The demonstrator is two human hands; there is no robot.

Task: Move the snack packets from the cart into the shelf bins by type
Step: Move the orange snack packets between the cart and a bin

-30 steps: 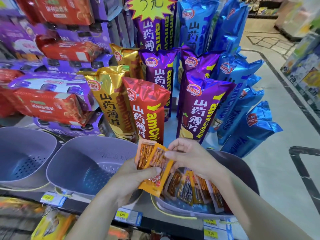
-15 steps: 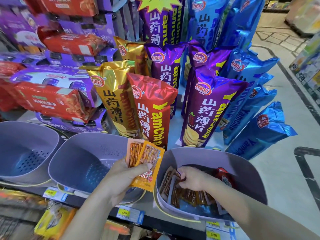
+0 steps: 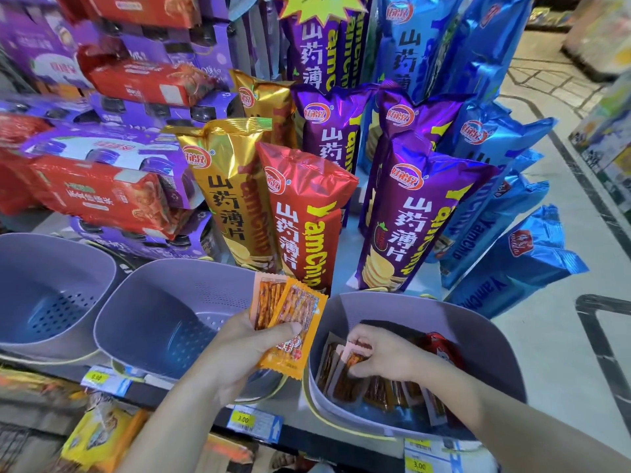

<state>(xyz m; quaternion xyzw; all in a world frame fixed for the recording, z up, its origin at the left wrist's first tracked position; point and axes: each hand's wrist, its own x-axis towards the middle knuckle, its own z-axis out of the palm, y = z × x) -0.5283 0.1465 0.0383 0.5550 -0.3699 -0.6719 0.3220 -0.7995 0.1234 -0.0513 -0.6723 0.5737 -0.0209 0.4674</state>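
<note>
The step in hand looks like sorting within the right bin point(image 3: 485, 329), which sits at the front edge of the shelf near its right end. To do it well, the person should lift one packet at a time by its sealed edge and check its print against the pair already held. The slick film is likely to slide if it is squeezed flat. The right hand point(image 3: 379, 356) is down inside that bin with its fingers curled over the stacked packets point(image 3: 372, 394), apparently pinching the top of one that stands on edge. The left hand point(image 3: 235, 349) grips two orange packets point(image 3: 290, 319) fanned between thumb and fingers, above the gap between the right bin and the middle bin point(image 3: 160, 302). They would be best lowered into a bin rather than dropped, since the bins' rims sit close to the shelf's front edge. The orange packets are small, flat and glossy, with a clear window showing reddish-brown sticks and a red mark near the bottom. The stacked packets show similar dark sticks, and a red packet point(image 3: 440, 348) lies against the bin's far wall. A third bin point(image 3: 51, 264) sits toward the shelf's left end, and tall chip bags point(image 3: 304, 216) stand behind all three.
</note>
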